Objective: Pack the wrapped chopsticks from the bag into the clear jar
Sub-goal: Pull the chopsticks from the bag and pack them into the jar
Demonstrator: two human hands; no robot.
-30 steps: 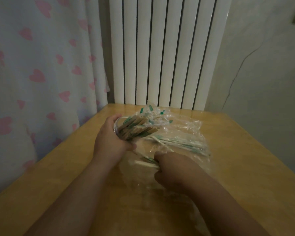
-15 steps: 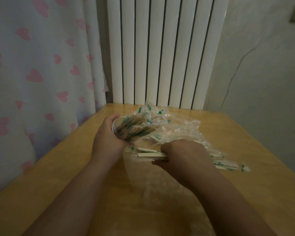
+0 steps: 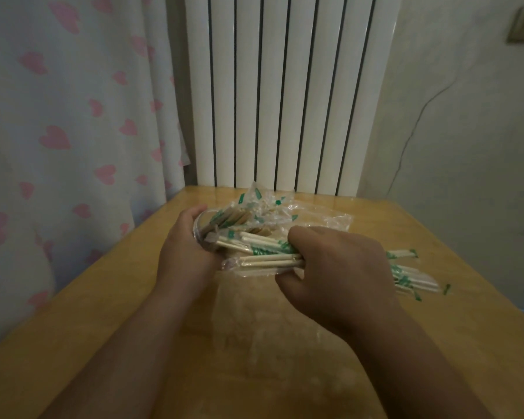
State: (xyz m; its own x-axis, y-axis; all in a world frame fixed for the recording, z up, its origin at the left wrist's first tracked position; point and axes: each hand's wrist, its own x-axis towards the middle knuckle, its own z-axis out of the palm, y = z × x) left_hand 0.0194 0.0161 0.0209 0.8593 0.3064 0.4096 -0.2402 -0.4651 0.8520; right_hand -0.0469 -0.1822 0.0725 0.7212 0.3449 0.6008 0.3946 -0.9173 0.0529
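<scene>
The green print on the chopstick wrappers is too blurred to read.

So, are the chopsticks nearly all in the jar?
Partly. Done: the jar, gripped by the left hand, already holds a bunch of chopsticks sticking out of its mouth. In hand: the right hand grips another bundle, its tips near the jar's mouth, not yet pushed in. Left: sliding that bundle in. The bag lies behind the hands; whether more are inside it cannot be told.
</scene>
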